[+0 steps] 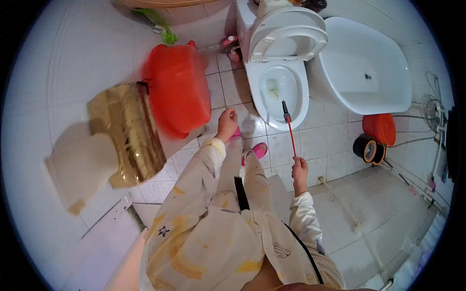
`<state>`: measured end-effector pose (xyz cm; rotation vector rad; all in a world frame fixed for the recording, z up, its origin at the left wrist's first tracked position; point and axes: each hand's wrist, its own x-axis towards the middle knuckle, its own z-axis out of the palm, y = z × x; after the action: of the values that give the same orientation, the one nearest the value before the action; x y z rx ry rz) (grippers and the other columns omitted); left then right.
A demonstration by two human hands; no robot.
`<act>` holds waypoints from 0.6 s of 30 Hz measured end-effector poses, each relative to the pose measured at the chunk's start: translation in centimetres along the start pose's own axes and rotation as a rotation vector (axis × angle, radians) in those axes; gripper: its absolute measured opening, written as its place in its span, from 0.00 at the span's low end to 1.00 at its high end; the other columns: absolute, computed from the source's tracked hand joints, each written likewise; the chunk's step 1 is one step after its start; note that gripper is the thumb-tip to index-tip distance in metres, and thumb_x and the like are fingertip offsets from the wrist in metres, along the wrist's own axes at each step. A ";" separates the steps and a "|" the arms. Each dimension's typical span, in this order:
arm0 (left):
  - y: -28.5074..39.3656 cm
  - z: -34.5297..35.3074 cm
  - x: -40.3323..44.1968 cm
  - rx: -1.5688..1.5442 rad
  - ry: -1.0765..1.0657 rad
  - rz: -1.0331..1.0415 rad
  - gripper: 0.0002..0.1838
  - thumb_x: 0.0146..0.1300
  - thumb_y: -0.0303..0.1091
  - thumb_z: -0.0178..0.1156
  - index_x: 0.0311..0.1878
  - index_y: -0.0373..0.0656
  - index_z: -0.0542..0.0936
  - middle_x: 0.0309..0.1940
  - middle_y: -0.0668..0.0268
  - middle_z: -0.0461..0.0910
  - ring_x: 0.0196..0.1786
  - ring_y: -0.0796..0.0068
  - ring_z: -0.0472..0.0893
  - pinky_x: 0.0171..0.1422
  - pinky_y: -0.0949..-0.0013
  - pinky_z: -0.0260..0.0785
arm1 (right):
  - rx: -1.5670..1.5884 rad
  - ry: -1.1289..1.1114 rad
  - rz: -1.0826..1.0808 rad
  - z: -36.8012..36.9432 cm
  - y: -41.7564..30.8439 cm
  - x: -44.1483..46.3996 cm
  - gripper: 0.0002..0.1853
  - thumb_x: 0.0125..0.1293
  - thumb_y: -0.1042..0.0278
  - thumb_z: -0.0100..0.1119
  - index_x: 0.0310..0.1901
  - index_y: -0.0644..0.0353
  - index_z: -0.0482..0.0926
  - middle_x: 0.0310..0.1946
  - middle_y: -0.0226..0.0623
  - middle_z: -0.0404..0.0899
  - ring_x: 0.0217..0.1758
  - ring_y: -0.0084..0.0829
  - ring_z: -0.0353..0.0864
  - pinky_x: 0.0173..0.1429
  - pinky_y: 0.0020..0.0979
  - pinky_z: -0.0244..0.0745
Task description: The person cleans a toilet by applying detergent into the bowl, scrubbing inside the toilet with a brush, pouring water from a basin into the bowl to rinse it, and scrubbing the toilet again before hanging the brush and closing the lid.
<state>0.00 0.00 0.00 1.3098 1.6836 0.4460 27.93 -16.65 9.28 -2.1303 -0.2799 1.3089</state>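
My right hand (300,172) is closed around the end of a long red handle of a toilet brush (291,136). The brush's grey and black head points away from me, over the front rim of the white toilet (303,92). Both the seat and the lid (289,22) are raised, and yellowish matter shows in the bowl. Nearer the red tub, my left hand (227,124) hangs with its fingers curled in, above my pink slippers (260,150). Nothing shows in it.
A large red plastic tub (179,89) leans at the left wall, beside a gold foil sheet (131,136). Right of the toilet stands a white bathtub (361,53). A red bucket (379,128), a black container (365,148) and hoses are at the right.
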 end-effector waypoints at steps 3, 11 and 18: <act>-2.3 0.6 9.6 -0.066 0.260 0.043 0.13 0.55 0.31 0.54 0.44 0.41 0.74 0.35 0.56 0.78 0.38 0.64 0.78 0.43 0.65 0.70 | 0.061 -0.074 0.040 3.4 -0.2 2.6 0.13 0.60 0.59 0.55 0.36 0.62 0.75 0.17 0.21 0.62 0.19 0.14 0.58 0.22 0.19 0.52; -2.1 3.1 33.4 0.239 0.385 0.118 0.18 0.53 0.32 0.55 0.46 0.35 0.72 0.36 0.53 0.77 0.43 0.54 0.74 0.51 0.61 0.66 | 0.108 0.012 0.046 7.0 -0.4 8.2 0.09 0.64 0.63 0.51 0.38 0.60 0.74 0.16 0.19 0.61 0.19 0.13 0.56 0.22 0.18 0.50; 1.5 0.8 43.6 0.445 0.152 0.288 0.18 0.58 0.36 0.53 0.51 0.40 0.70 0.50 0.50 0.70 0.53 0.52 0.69 0.57 0.59 0.62 | -0.436 0.228 -0.206 10.2 -2.2 14.0 0.14 0.55 0.66 0.59 0.43 0.62 0.73 0.27 0.45 0.78 0.30 0.32 0.79 0.33 0.30 0.71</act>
<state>1.37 39.53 -18.49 1.8994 1.7896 0.3537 26.28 -4.27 -2.94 -2.5029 -0.7215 0.9368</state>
